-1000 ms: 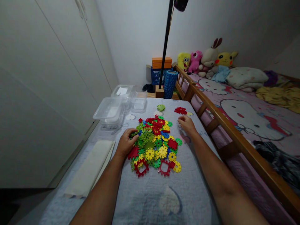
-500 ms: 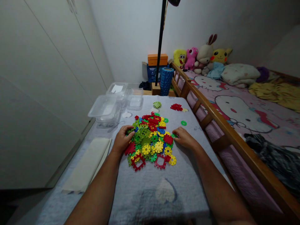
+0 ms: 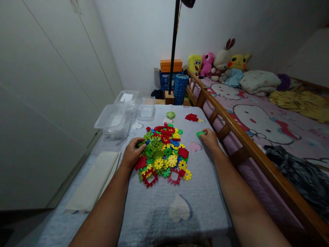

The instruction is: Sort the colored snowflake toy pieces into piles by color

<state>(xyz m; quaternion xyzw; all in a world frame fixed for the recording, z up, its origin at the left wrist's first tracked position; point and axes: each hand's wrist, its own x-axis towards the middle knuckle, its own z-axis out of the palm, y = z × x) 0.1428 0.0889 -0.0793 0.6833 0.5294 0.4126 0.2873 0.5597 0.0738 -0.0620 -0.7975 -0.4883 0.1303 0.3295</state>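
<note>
A mixed pile of plastic interlocking building pieces (image 3: 158,154), red, yellow, green and blue, lies mid-table. My left hand (image 3: 132,151) rests at its left edge against olive-green square pieces (image 3: 155,144), thumb and forefinger apart. Out to the right of the pile, my right hand (image 3: 210,138) has its fingers closed on a green notched disc (image 3: 200,134). The second green disc that lay at this spot cannot be told apart from it. Toward the back lie a lone light-green piece (image 3: 170,115) and a small group of red pieces (image 3: 191,117).
Clear plastic containers (image 3: 113,116) stand at the back left, with a folded cream cloth (image 3: 89,181) nearer me. A wooden bed rail (image 3: 227,132) runs along the table's right side. Behind the table rise a black pole (image 3: 173,51) and a blue foam roller (image 3: 181,90).
My right hand has moved from the pile's right edge outward and back, carrying a green disc to where another one lay. My left hand stays at the pile.
</note>
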